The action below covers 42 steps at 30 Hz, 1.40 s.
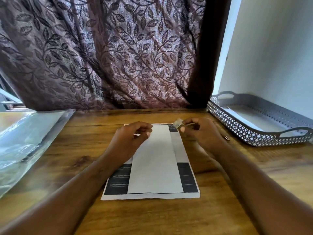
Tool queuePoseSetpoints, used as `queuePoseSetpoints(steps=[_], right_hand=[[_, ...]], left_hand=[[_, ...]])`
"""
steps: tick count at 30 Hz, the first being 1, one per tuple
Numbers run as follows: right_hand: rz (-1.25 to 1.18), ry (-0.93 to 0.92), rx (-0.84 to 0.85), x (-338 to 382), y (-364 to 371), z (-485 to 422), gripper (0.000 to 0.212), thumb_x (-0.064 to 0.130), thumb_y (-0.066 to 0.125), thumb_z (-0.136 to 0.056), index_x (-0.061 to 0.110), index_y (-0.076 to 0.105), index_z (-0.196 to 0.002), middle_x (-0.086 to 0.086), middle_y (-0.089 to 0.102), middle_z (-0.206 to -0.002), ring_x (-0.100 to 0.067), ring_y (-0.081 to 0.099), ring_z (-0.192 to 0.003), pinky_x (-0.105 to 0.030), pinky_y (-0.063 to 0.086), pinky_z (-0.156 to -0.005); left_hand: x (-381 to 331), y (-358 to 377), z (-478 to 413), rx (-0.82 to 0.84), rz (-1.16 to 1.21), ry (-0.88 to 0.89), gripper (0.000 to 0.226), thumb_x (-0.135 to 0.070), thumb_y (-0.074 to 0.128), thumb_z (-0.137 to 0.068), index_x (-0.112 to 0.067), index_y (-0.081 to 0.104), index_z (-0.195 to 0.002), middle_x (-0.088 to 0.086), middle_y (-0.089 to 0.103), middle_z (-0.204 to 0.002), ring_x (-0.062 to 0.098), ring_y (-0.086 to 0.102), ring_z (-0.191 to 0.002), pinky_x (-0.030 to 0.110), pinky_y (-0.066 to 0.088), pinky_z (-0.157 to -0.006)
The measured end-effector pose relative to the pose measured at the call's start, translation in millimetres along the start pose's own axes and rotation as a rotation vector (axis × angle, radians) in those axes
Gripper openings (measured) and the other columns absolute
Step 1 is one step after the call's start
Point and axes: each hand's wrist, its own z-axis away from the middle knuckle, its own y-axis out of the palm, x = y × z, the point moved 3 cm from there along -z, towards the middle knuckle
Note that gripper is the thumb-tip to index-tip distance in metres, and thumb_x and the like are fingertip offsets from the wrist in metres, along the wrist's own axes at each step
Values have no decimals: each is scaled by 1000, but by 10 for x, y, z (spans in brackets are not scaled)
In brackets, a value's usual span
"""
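A printed form [186, 182] with dark bands lies on the wooden table [237, 192] before me. A plain white folded sheet [155, 160] lies lengthwise on top of it. My left hand [130, 138] rests at the sheet's upper left, fingers curled; whether it holds the paper's edge is unclear. My right hand [199, 131] hovers at the upper right and pinches a small pale blurred object [177, 123] between thumb and fingertips, just above the form's top right corner.
A grey perforated tray [254, 133] with handles stands at the right against a white wall, white paper inside. A small pen-like tip [227, 137] lies beside it. Clear plastic sleeves [28, 141] lie at the left. A leaf-patterned curtain [118, 56] hangs behind the table.
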Motion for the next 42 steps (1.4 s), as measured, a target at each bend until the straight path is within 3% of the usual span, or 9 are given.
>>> queuePoseSetpoints(steps=[4,9,13,15,22,29,32,36,42], right_hand=[[-166,-108,219,174,333,100,16,12,79,-83,16,76,-99,4,77,-99,-11,71,-91,-28,60,-84],[-245,-228,313,226,469,150,17,6,78,-83,9,76,-99,-1,75,-99,-19,70,-95,-33,59,-88],[-255,-239,293,210,458,126,16,6,80,-82,13,77,-96,2,76,-99,-16,70,-97,-29,57,-88],[-260,-255,266,232,445,135,20,3,80,-81,18,76,-93,5,75,-98,-14,71,-95,-25,56,-84],[-419,-219,206,265,463,143,29,-3,74,-86,12,63,-109,-9,74,-103,-24,74,-94,-41,64,-76],[-370,-275,156,288,467,157,36,1,79,-82,6,68,-116,-3,77,-102,-16,75,-90,-25,60,-76],[-374,-298,150,296,467,169,33,0,78,-83,4,69,-115,-2,77,-101,-15,76,-87,-23,59,-74],[-339,-335,136,327,463,190,33,2,80,-82,9,69,-112,2,76,-100,-12,75,-87,-22,59,-74],[-242,-371,90,344,437,185,31,11,82,-82,15,69,-109,-5,72,-104,-21,71,-80,-33,63,-61]], left_hand=[[-30,59,-6,92,316,-92,32,-33,67,-89,-21,69,-119,0,73,-112,21,69,-102,36,62,-80],[-92,63,14,93,285,-68,50,-38,73,-79,-16,68,-124,-4,72,-113,14,71,-95,38,62,-82],[-139,29,28,55,237,-28,53,-42,74,-74,-17,70,-121,-7,73,-111,8,70,-97,30,60,-85],[-140,18,24,47,243,-22,45,-33,79,-76,-18,70,-118,-8,73,-110,6,70,-97,26,59,-86],[-137,44,23,43,352,-85,48,-12,82,-78,-16,66,-123,-1,74,-108,14,73,-94,29,61,-82],[-140,34,43,42,506,-130,45,2,80,-78,-10,69,-119,-4,75,-106,4,71,-95,14,54,-74],[-132,46,45,31,492,-140,43,-3,81,-77,-12,71,-117,0,76,-105,12,72,-99,23,58,-78],[-137,81,64,69,677,-239,43,-13,77,-74,-13,68,-117,10,76,-104,29,74,-96,40,62,-81],[-169,102,97,236,782,-289,34,-20,60,-88,-2,62,-117,16,74,-109,33,72,-104,44,60,-89]])
